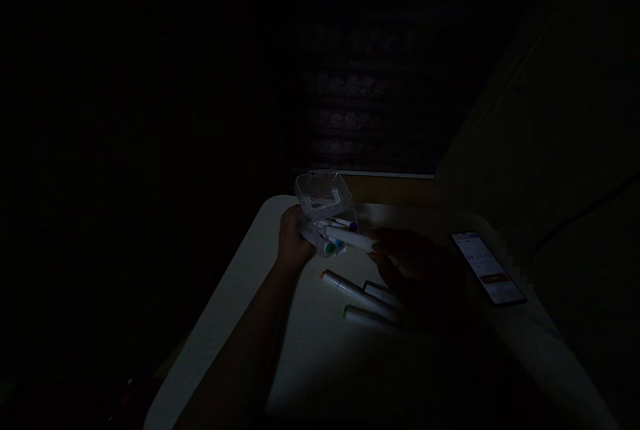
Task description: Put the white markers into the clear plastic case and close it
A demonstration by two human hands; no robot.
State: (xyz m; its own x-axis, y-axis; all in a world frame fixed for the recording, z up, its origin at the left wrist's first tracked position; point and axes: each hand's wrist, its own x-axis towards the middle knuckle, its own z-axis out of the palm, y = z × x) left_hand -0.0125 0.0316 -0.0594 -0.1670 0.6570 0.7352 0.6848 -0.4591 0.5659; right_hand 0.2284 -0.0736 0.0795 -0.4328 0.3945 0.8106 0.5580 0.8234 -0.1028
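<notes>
My left hand (294,238) is wrapped round the side of a clear plastic case (323,193) with its lid open, tilted above the table. Several markers lie inside the case, among them one with a green end (330,248) and one with a purple end (353,225). In deep shadow, my right hand (400,257) pinches a white marker (350,239), whose far end reaches the mouth of the case. Below on the table are an orange-ended marker (355,291), a green-ended marker (367,318) and another marker (381,293), partly hidden by the right hand's shadow.
The white table (235,290) has rounded corners. A phone (487,269) with a lit screen rests near its right edge. A dark cable (585,213) runs beyond that edge. Most of the surrounding room is too dark to make out.
</notes>
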